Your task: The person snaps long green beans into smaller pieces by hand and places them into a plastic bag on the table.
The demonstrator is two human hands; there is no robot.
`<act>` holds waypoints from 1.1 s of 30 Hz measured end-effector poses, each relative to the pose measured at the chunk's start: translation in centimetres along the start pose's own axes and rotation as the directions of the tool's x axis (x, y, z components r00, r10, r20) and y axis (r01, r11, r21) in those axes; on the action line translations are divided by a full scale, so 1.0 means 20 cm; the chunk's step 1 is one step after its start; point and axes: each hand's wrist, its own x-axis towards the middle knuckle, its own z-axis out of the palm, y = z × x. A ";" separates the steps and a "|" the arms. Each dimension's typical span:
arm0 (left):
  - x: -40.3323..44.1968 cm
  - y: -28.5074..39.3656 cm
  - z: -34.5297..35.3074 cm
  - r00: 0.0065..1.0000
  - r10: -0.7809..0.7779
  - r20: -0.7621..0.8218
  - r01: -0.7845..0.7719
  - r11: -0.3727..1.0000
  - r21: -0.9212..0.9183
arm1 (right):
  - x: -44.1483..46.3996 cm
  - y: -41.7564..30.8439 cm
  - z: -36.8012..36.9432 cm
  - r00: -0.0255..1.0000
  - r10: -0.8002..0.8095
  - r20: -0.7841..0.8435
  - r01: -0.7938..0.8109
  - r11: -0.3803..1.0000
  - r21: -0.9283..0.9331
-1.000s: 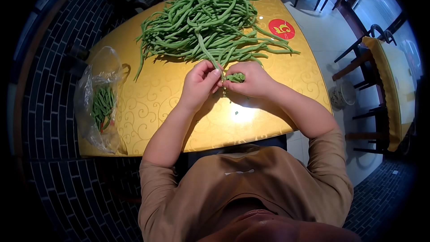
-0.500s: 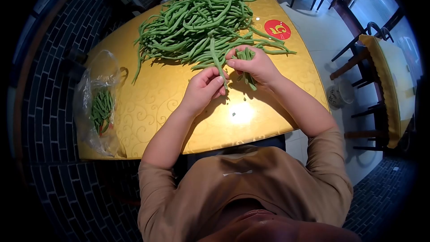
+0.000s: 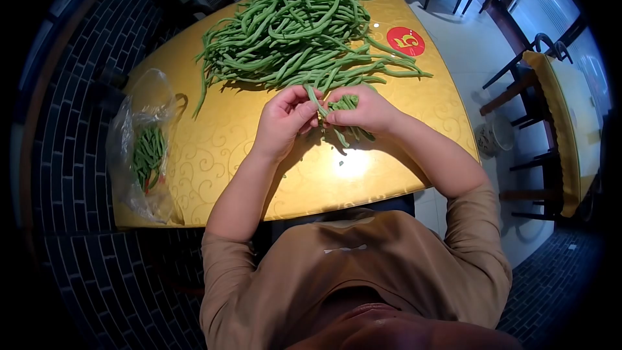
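A long green bean [image 3: 315, 99] is pinched in my left hand [image 3: 283, 120], its lower end slanting down to the right. My right hand [image 3: 368, 113] is closed around a bundle of bean pieces [image 3: 345, 103], and its thumb and fingertips also meet the long bean beside my left fingers. Beyond both hands a large heap of green beans [image 3: 285, 32] covers the far part of the table. Small bean scraps [image 3: 341, 163] lie on the gold tabletop below my hands. The fingertips partly hide where the bean is gripped.
On the left edge of the gold table [image 3: 214, 155] stands a clear plastic bag [image 3: 129, 175] with bean pieces [image 3: 148, 155] inside. A red round sticker [image 3: 405, 41] is at the right. Another table [image 3: 570, 123] and chairs stand to the right; a brick wall [image 3: 71, 155] runs along the left.
My hands have come together, the left one moving slightly up. The long bean has shifted down through the fingers, its lower end now farther down and right.
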 end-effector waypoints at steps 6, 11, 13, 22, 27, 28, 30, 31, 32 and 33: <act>-0.03 -0.01 0.03 0.697 0.667 0.264 -0.623 0.380 0.684 | -0.02 -0.03 0.03 0.996 0.083 -0.037 -0.080 0.995 0.066; -0.12 0.03 0.14 0.493 0.638 0.592 -0.775 0.014 0.631 | 0.04 0.04 0.02 0.972 0.126 -0.198 -0.095 0.982 0.161; -0.10 0.05 0.16 0.574 0.646 0.504 -0.748 0.162 0.644 | 0.06 0.06 -0.02 0.977 0.132 -0.166 -0.066 0.934 0.352; -0.03 0.02 0.05 0.979 -0.024 0.200 0.021 1.000 0.019 | 0.02 0.00 -0.01 0.994 0.041 -0.102 0.020 0.847 0.531; -0.02 0.01 0.06 0.972 -0.052 0.229 0.055 0.998 -0.008 | 0.02 0.01 -0.02 0.993 0.077 0.089 -0.113 0.828 0.549; -0.03 0.02 0.06 0.970 -0.073 0.234 0.077 0.997 -0.005 | 0.02 0.01 -0.02 0.990 0.076 0.122 -0.131 0.826 0.549; -0.03 0.02 0.06 0.977 -0.089 0.193 0.075 0.994 0.077 | 0.01 0.00 -0.02 0.993 0.077 0.086 -0.109 0.865 0.490; -0.04 0.02 0.06 0.986 -0.079 0.148 0.056 0.986 0.157 | 0.00 -0.01 -0.02 0.995 0.076 0.068 -0.099 0.883 0.459; -0.04 0.02 0.07 0.992 -0.065 0.104 0.039 0.971 0.236 | -0.01 -0.02 -0.02 0.998 0.062 0.007 -0.061 0.937 0.345; -0.03 0.00 0.06 0.996 0.049 0.071 -0.068 0.950 0.305 | -0.01 -0.03 0.00 0.998 0.041 -0.051 -0.028 0.974 0.223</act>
